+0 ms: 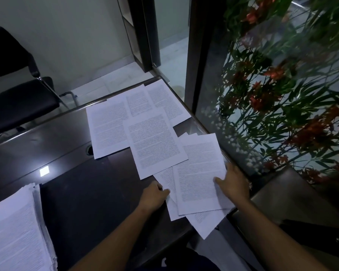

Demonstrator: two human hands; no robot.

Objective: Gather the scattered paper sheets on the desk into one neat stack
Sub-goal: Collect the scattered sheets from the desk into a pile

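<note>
1. Our right hand (233, 182) grips the near bundle of sheets (199, 173) by its right edge, thumb on top; our left hand (155, 196) pinches a lower sheet's left edge.
2. 4 loose sheets (155, 141) lie farther up the desk (76, 192), overlapping.
3. We should square the bundle's edges before adding more.
4. Print too blurred to read; no labels.

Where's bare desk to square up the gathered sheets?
Bare dark desk lies between the tall paper stack and the left hand. The far right corner is crowded with overlapping scattered sheets.
</note>
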